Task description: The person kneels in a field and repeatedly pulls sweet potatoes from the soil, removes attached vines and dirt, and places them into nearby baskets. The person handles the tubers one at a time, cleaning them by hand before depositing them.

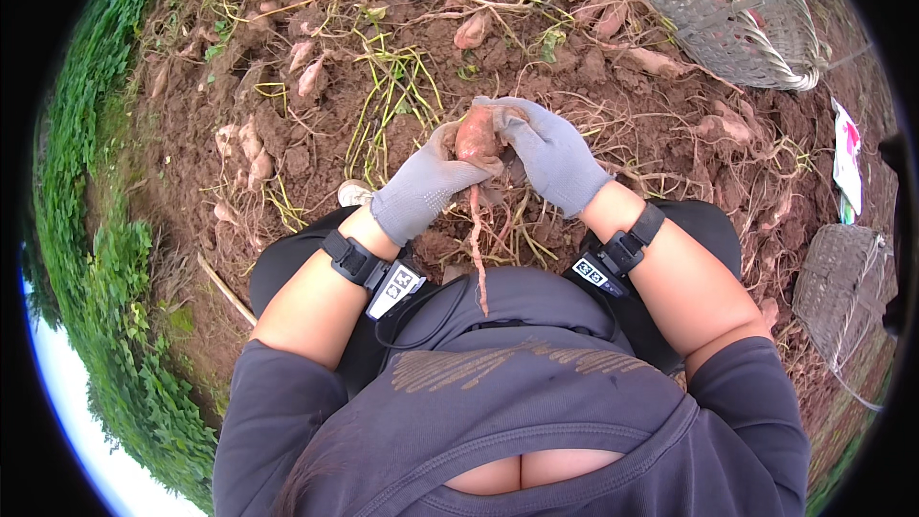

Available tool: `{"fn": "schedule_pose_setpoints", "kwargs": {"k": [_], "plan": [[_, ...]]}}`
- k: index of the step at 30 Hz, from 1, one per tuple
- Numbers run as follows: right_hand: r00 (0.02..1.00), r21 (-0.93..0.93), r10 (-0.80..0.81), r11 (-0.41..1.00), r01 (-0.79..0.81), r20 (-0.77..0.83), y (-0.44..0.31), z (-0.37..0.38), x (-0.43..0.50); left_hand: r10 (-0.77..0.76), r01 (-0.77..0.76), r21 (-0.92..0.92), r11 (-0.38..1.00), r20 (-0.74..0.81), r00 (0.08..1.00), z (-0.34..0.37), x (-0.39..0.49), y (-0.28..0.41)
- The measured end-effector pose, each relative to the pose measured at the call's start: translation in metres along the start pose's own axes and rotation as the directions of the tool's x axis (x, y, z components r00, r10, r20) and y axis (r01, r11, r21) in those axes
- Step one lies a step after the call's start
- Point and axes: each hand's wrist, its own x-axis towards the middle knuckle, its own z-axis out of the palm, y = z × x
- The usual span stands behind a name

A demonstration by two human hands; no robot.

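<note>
Both of my hands wear soiled grey knit gloves and meet over the soil in front of my lap. Between them is a reddish sweet potato (pixel 476 135) with a long thin root (pixel 477 251) hanging down from it. My left hand (pixel 433 176) grips its left side and lower end, the thumb across the bottom. My right hand (pixel 549 151) has its fingers at the upper right side of the same sweet potato. A single sweet potato (pixel 472 30) lies on the ground beyond my hands, and a cluster of sweet potatoes (pixel 248 151) lies to the left.
A woven basket (pixel 725 21) stands at the upper right, another basket (pixel 836 287) at the right edge. A white and pink bag (pixel 847 161) lies between them. Cut vine stems (pixel 395 86) and roots cover the broken soil. Green foliage (pixel 86 179) borders the left; a stick (pixel 226 289) lies near my left knee.
</note>
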Motion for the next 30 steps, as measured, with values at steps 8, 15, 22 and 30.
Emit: {"fn": "schedule_pose_setpoints", "kwargs": {"k": [8,15,22,30], "plan": [[0.934,0.328,0.351,0.893,-0.31,-0.073,0.002,-0.012,0.012,-0.038,0.119,-0.402,0.908,0.205,0.978,-0.001,-0.011,0.009],[0.925,-0.045,0.342,0.939,-0.34,0.164,0.001,0.005,0.006,-0.094,0.114,-0.11,0.987,0.169,0.981,0.007,-0.006,0.01],[0.928,-0.472,0.373,0.818,-0.328,0.003,-0.01,0.005,0.001,0.027,0.004,0.278,0.961,-0.107,0.994,0.022,-0.001,-0.001],[0.956,-0.555,0.285,0.808,-0.198,0.073,-0.008,0.001,-0.003,-0.058,0.051,0.069,0.996,0.104,0.993,0.0,-0.005,0.001]]}}
